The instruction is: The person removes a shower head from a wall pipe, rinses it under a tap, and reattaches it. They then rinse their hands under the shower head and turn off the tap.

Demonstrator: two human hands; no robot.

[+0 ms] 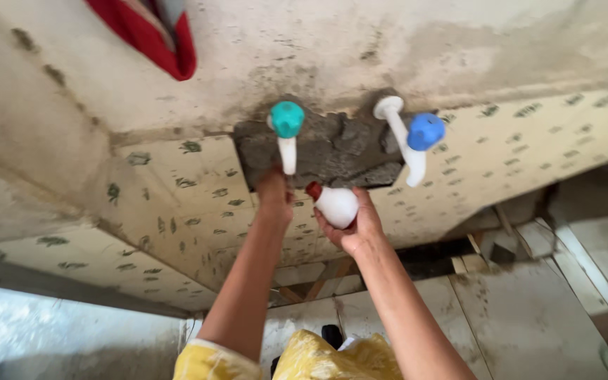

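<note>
Rough grey mortar (339, 151) fills a gap in the patterned wall tiles (177, 204), where a white tap with a teal handle (287, 134) and another with a blue handle (411, 141) stick out. Right hand (350, 225) cups a small white bottle with a red cap (333, 204), fingers curled closed around it just below the teal tap's spout. Left hand (274, 193) reaches up under that spout, its fingers hidden, so I cannot tell their state; keeping the bottle's mouth centred under the spout would likely serve best.
</note>
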